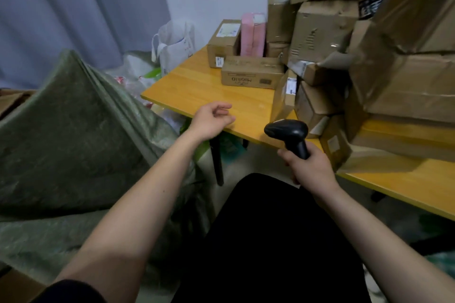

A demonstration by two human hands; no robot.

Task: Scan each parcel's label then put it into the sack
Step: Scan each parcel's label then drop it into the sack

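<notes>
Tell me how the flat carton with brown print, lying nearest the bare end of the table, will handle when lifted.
The printed carton looks stiff, with square, uncrushed edges. Lying flat and low on the table, it seems unlikely to tip. Nothing rests on it, so it should lift free.

the sack (73,130) stands to your left, beside the table (197,88). parcels (344,56) are heaped on the table's right side, and a bag (176,44) sits behind its left corner.
</notes>
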